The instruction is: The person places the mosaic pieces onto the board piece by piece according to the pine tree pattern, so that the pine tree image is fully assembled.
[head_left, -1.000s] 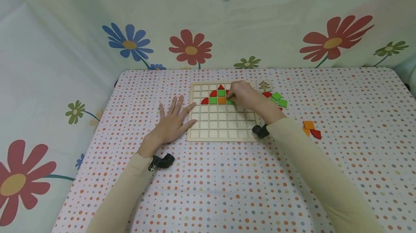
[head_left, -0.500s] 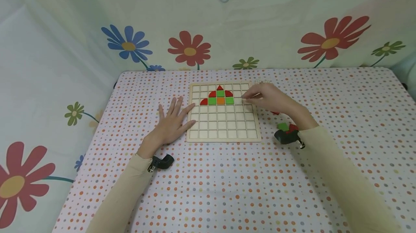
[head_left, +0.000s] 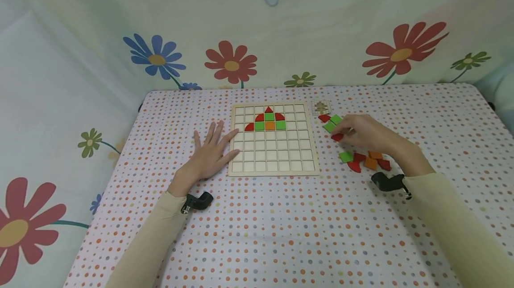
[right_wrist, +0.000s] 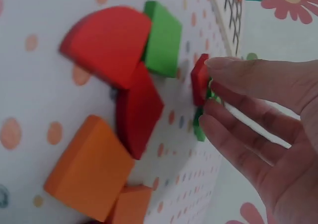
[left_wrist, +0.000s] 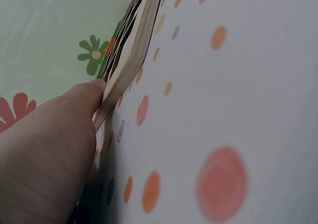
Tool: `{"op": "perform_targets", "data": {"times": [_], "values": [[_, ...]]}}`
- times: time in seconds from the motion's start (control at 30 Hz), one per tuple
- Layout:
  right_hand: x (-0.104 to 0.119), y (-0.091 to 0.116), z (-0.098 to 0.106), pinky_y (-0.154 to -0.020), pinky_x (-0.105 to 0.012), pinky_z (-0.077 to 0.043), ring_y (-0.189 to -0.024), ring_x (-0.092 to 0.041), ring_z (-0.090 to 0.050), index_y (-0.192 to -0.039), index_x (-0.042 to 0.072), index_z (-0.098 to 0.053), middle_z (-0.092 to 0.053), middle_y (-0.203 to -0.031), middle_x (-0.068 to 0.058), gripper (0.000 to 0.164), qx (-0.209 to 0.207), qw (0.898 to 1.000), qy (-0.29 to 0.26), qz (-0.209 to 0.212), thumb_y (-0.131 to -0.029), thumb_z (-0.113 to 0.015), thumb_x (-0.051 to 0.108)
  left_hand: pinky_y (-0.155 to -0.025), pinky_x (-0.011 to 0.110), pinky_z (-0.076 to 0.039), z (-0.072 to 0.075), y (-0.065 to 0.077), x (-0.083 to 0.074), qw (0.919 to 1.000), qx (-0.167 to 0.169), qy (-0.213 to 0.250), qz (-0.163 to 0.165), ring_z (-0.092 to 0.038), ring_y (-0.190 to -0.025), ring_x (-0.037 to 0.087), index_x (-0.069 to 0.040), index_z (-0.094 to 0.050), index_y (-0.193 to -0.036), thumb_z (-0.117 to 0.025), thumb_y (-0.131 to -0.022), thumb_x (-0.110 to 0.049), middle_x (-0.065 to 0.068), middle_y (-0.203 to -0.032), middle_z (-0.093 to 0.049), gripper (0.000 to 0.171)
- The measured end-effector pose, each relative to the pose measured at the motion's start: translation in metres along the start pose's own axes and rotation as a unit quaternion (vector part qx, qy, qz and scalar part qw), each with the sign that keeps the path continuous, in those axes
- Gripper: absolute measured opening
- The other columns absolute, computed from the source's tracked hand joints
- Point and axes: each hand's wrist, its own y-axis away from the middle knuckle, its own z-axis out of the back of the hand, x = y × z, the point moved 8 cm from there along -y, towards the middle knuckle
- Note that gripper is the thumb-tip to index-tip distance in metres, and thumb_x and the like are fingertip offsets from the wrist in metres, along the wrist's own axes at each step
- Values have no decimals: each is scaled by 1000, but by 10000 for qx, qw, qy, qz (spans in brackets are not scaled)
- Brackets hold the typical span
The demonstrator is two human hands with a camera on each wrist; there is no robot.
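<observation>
My left hand (head_left: 209, 156) lies spread on the tabletop, with thumb and index fingertip at the left edge of a wooden grid board (head_left: 277, 166). In the left wrist view the thumb touches the board's side. On the board, a red triangle (head_left: 268, 109) tops rows of red quarter-round pieces, green squares and one orange square (head_left: 270, 125). To the board's right my right hand (head_left: 367, 132) reaches down over loose pieces. Its thumb and fingertips are right at a red quarter-round piece (right_wrist: 200, 80), with the fingers loosely curved and apart from the thumb.
Two green squares (head_left: 330, 126) and another red piece (head_left: 324, 118) lie just beyond the right fingertips. A nearer cluster holds a green square (head_left: 346, 157), red pieces (head_left: 354, 166) and orange squares (head_left: 370, 163). A small pattern card (head_left: 321, 107) lies at the board's upper right.
My right hand has let go of a green square on the board, right of the orange one, and moved right to the loose pieces. My left hand has stayed at the board's edge.
</observation>
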Motion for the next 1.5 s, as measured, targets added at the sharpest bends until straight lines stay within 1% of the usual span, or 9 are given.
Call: {"op": "perform_targets", "data": {"times": [0.2, 0.23, 0.43, 0.47, 0.63, 0.87, 1.1, 1.27, 1.5], "values": [[-2, -4, -7, -72, -40, -54, -84, -24, -59, -109, -6, -77, -69, -103, -14, 18, -22, 9996, 278, -93, -92, -77, -1, -114, 76, 18, -1, 1, 2, 10000, -44, -2, -11, 14, -160, 37, -26, -23, -169, -45, -109, -52, 17, -175, 6, 68], [-2, -5, -8, -77, -43, -56, -88, -29, -62, -108, -6, -77, -70, -102, -15, 17, -29, 9994, 331, -102, -92, -77, -1, -114, 76, 18, -1, 1, 3, 10000, -50, 0, -3, 14, -160, 36, -26, -23, -169, -44, -109, -52, 17, -175, 6, 68], [-8, -10, -8, -85, -51, -57, -95, -33, -65, -105, -7, -77, -72, -102, -17, 15, -59, 9990, 304, -317, -91, -78, -2, -114, 75, 19, -3, 0, 4, 10000, -69, 34, -21, 15, -160, 35, -27, -22, -169, -44, -109, -53, 16, -175, 7, 68], [-10, -10, -8, -81, -48, -57, -90, -29, -64, -105, -7, -77, -71, -101, -16, 15, -59, 9989, 281, -372, -91, -78, -3, -114, 75, 19, -2, 0, 4, 10000, -71, 37, -31, 15, -160, 35, -27, -22, -169, -44, -109, -53, 16, -175, 7, 68], [-12, -11, -8, -85, -52, -57, -93, -31, -66, -106, -8, -76, -72, -103, -20, 15, -70, 9981, 242, -570, -91, -77, -5, -114, 75, 19, -1, -1, 2, 10000, -81, 5, -52, 15, -160, 35, -27, -22, -169, -44, -109, -52, 16, -175, 7, 69], [-7, -10, -10, -83, -50, -57, -86, -29, -64, -107, -11, -74, -73, -98, -19, 17, -106, 9969, 368, -692, -91, -76, -6, -114, 75, 18, -1, -1, 2, 10000, -67, 4, -44, 15, -160, 35, -26, -23, -169, -45, -110, -51, 17, -175, 7, 68], [7, -11, -14, -83, -52, -57, -93, -36, -68, -104, -14, -72, -72, -100, -24, 15, -92, 9957, 816, -437, -89, -74, -10, -114, 74, 19, -2, -1, 3, 10000, -26, -9, -6, 16, -160, 34, -27, -22, -169, -44, -110, -53, 16, -175, 8, 68], [1, -11, -13, -87, -54, -55, -96, -37, -67, -106, -12, -71, -71, -102, -23, 15, 36, 9964, 479, -703, -91, -72, -11, -114, 75, 19, -2, 0, 2, 10000, -16, 0, -34, 16, -160, 34, -26, -23, -169, -45, -109, -53, 16, -175, 8, 69], [-7, -15, -7, -84, -52, -57, -85, -29, -66, -104, -10, -75, -74, -92, -15, 17, 207, 9956, 242, -878, -88, -79, -6, -114, 74, 19, -1, -1, 2, 10000, -10, -25, -12, 17, -160, 34, -26, -22, -169, -43, -110, -53, 15, -175, 8, 69]]}}
